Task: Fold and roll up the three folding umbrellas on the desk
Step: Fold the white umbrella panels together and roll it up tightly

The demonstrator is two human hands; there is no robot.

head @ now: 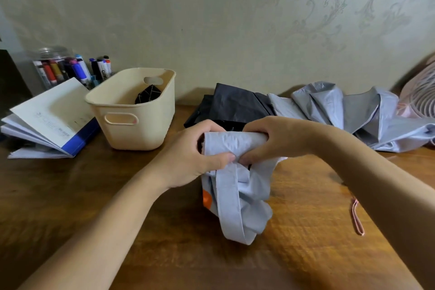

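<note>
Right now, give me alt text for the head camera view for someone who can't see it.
Both hands, left hand and right hand, grip a partly rolled light blue umbrella above a wooden desk. Behind lie a black umbrella, a grey-blue umbrella and a cream basket.

A brown wooden table with visible grain is set against a pale greenish wall, whose upper right part is covered by a faint floral scroll pattern, and both are lit softly and evenly.
</note>
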